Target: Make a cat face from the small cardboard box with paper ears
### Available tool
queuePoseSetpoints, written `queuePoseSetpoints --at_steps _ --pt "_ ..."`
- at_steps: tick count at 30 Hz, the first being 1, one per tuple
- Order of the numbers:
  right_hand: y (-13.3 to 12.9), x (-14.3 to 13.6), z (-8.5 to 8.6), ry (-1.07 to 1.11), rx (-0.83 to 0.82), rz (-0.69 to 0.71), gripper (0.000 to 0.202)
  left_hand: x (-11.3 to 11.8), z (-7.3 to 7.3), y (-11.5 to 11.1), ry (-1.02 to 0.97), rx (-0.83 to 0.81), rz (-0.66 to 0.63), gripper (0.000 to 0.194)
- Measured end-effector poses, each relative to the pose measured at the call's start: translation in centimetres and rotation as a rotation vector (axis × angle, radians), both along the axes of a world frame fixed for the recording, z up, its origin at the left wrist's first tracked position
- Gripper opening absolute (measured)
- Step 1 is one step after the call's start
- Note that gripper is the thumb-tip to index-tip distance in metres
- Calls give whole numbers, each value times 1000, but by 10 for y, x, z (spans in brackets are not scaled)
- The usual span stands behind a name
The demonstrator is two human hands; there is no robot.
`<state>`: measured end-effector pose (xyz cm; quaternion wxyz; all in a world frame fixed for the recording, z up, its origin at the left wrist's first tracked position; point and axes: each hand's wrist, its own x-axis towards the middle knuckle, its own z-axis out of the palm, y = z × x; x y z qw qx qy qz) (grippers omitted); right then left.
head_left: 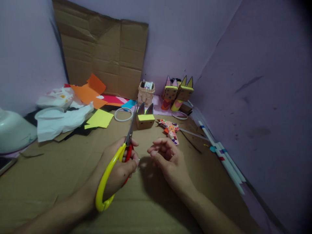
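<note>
My left hand [122, 165] is closed about a pair of scissors [109, 174] with one yellow and one red handle. Their blades point away from me and look nearly closed. A tiny pale speck shows by my left fingertips, too small to name. A short gap to the right, my right hand [170, 161] is raised with loosely curled fingers and nothing visible in them. Just beyond the hands stands a small cardboard box head [145, 122] with a yellow top, dotted eyes and two pointed ears. A gun-shaped piece in patterned paper [172, 128] lies beyond my right hand.
Two eared cardboard figures [182, 94] and a holder of markers [146, 94] stand at the back. Orange paper [90, 91], yellow paper [100, 118] and a white plastic bag [64, 123] lie left. White tubes [227, 165] line the right wall. Cardboard [102, 48] leans behind.
</note>
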<state>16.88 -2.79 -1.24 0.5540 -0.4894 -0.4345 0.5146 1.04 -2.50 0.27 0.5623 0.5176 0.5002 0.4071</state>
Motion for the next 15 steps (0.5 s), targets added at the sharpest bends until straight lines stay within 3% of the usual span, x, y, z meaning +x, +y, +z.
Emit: queuePoseSetpoints --at_steps 2,4,15 --pt "-1 0 2 -79 -8 51 19 0 -1 0 9 15 12 35" --pt "-2 -1 4 -108 -37 107 22 0 -2 0 23 16 -8 34" --pt "-1 -7 5 51 -254 210 7 -3 -7 1 76 78 -74 30"
